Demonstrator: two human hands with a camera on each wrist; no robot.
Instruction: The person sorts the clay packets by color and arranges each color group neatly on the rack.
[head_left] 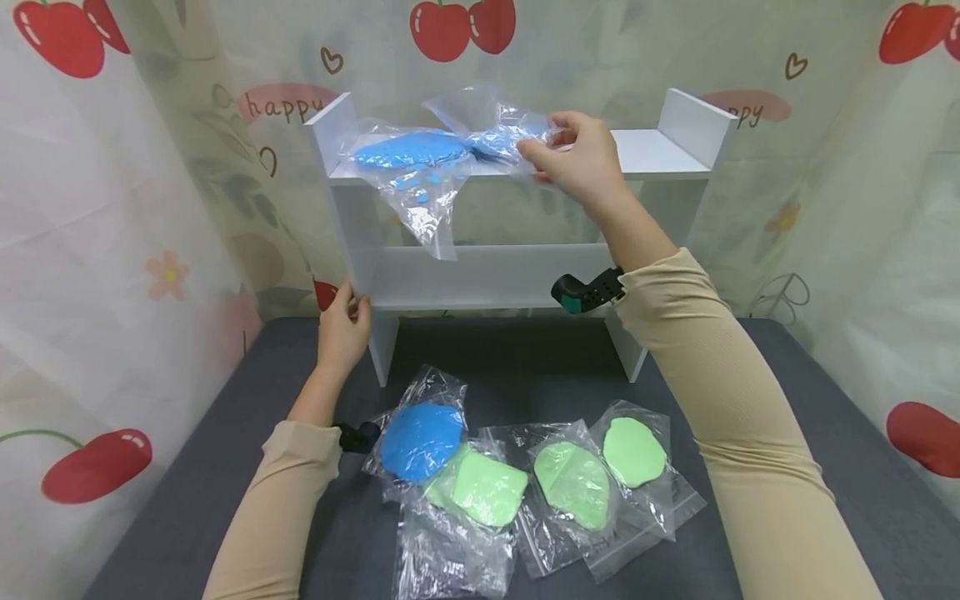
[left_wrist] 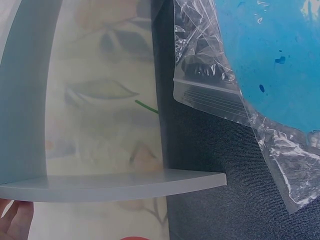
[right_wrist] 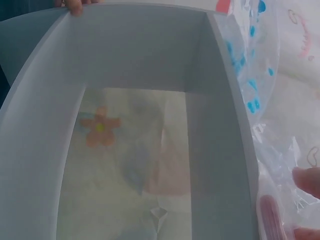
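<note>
On the top board of a white shelf [head_left: 491,279], my right hand [head_left: 588,158] pinches a clear plastic bag of blue clay-like stuff [head_left: 501,140] between thumb and fingers. Just left of it lies another bag with a flat blue piece [head_left: 411,151] and small blue bits, its corner hanging over the front edge. My left hand [head_left: 345,332] holds the shelf's left side panel [left_wrist: 115,190] at its edge, low down near the middle board. In the right wrist view, fingertips of the right hand [right_wrist: 307,182] show beside the crinkled bag.
In front of the shelf, on the dark tabletop [head_left: 225,500], lie several clear zip bags: one with a blue disc [head_left: 422,442], others with green pieces [head_left: 491,487], [head_left: 573,485], [head_left: 633,452]. Cherry-patterned curtains [head_left: 112,275] surround the table. A thin cable [head_left: 783,290] hangs at right.
</note>
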